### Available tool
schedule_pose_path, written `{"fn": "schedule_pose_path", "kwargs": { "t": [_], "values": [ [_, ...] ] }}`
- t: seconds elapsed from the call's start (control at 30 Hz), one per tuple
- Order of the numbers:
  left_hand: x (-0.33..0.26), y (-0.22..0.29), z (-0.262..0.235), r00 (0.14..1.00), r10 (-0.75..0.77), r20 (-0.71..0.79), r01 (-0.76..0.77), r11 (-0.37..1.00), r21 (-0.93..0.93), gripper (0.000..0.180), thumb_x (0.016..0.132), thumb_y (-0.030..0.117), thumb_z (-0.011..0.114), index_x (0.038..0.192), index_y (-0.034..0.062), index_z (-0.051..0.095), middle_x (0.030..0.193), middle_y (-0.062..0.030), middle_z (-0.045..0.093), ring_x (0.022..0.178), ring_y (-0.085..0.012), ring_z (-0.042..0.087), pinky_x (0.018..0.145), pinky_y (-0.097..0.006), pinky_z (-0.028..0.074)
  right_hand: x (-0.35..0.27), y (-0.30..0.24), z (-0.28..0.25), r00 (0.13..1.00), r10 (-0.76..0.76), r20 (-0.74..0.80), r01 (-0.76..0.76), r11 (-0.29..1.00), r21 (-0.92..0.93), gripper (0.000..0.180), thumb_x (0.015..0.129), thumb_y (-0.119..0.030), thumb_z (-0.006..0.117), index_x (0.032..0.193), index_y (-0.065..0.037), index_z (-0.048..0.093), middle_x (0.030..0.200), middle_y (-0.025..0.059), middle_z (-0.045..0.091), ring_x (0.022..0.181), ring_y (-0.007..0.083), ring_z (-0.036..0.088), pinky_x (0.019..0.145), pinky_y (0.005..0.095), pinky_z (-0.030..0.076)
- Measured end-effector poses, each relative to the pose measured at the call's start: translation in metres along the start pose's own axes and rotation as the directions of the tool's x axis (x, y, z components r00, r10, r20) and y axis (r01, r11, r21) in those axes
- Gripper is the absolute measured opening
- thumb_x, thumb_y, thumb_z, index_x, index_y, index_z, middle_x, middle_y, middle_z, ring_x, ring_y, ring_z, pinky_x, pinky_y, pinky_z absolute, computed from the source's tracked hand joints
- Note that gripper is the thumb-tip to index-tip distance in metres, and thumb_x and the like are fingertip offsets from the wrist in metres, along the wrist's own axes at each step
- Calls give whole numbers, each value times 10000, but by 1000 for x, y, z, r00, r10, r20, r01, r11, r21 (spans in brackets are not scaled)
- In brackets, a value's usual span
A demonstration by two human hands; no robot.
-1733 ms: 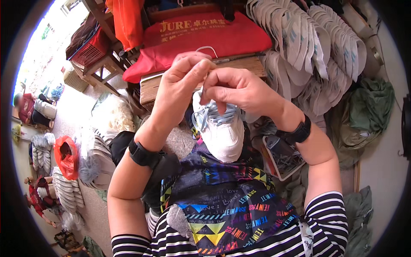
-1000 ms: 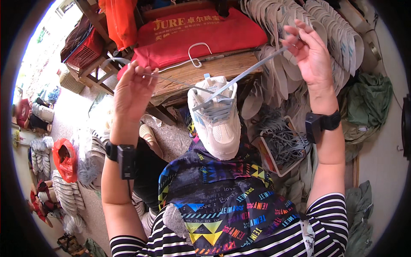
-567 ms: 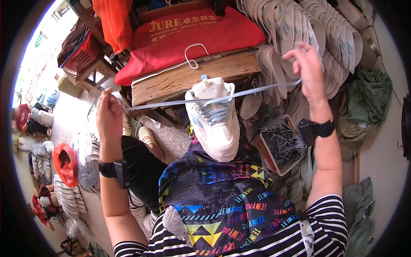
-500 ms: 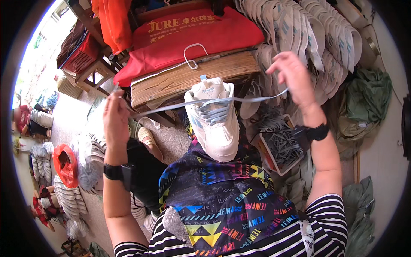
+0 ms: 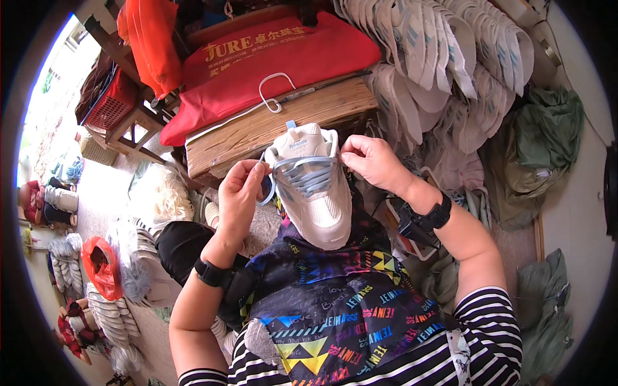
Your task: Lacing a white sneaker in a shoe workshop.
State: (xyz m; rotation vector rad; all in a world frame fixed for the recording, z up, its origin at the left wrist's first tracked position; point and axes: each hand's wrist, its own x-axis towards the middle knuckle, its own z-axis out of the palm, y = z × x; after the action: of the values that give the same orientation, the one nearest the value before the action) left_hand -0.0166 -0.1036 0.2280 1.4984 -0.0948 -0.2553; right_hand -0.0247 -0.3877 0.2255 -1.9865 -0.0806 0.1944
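A white sneaker upper [image 5: 322,222] points its toe toward me above my apron [image 5: 360,309]. A pale blue-grey shoelace [image 5: 309,177] is threaded in rows over its tongue, and a blue pull tab [image 5: 291,124] sticks up at the far end. At the shoe's left side, my left hand [image 5: 239,194] is closed in a pinch on the lace, with a loop hanging below the fingertips. My right hand [image 5: 378,166] is closed, thumb and finger pinching beside the top right eyelets. The lace runs toward it, though its end is hidden by the fingers.
Beyond the shoe stands a wooden bench [image 5: 290,116] with a red bag [image 5: 277,58] and a white hanger [image 5: 273,93]. Stacked white shoe uppers [image 5: 444,45] hang at the right. My right forearm partly covers a white tray [image 5: 421,252]. An orange-red plastic bag [image 5: 101,267] lies left.
Both hands have come inward and down from wide apart to the shoe's sides. The lace, earlier stretched straight across above the shoe, now lies over the tongue with a loop at the left.
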Motion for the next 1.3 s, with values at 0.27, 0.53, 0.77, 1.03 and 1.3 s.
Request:
{"fn": "schedule_pose_path", "kwargs": {
  "t": [0.27, 0.53, 0.77, 1.03, 1.3],
  "values": [
    [-7, -8, -2, 999, -50, 18, 49, 996, 78, 182, 975, 157, 594, 969, -19, 640, 799, 5, 624, 703, -57, 550, 653, -204, 439, 1, -33, 5, 904, -420, -76, 310, 768, -560, 87, 833, -95, 611, 806, -23, 571, 737, 114, 597, 686, 262, 606, 617, 369, 482],
    [-3, -4, 3, 994, -105, 34, 99, 984, 151, 177, 958, 165, 601, 919, -2, 646, 802, 7, 622, 704, -52, 529, 662, -209, 426, -4, -48, 2, 878, -477, 34, 355, 601, -716, 250, 830, -66, 631, 1044, -41, 502, 810, 157, 626, 776, 327, 636, 675, 439, 492],
    [3, -2, 9, 996, 86, -20, -72, 924, 374, 174, 897, 119, 649, 789, -11, 605, 644, 5, 527, 597, -46, 454, 525, -244, 393, 3, -39, -6, 853, -488, 186, 500, 661, -560, 318, 828, 0, 585, 1130, -58, 502, 789, 157, 647, 783, 351, 651, 695, 457, 499],
    [5, 7, 11, 964, 243, 109, -258, 753, 605, 145, 868, 118, 674, 810, 2, 610, 694, -74, 566, 620, -165, 551, 580, -298, 451, 13, -48, -21, 811, -478, 336, 569, 514, -642, 171, 837, -35, 539, 1005, -63, 556, 765, 108, 656, 745, 298, 664, 679, 427, 490],
    [42, 49, -13, 774, 278, 568, -629, 438, 642, 311, 756, 100, 771, 1023, 66, 616, 1040, -106, 505, 911, -245, 566, 756, -339, 498, 38, -50, -39, 698, -540, 470, 696, 355, -624, 187, 768, -154, 711, 918, -87, 622, 1013, 101, 554, 946, 284, 577, 824, 395, 462]
  ]
}}
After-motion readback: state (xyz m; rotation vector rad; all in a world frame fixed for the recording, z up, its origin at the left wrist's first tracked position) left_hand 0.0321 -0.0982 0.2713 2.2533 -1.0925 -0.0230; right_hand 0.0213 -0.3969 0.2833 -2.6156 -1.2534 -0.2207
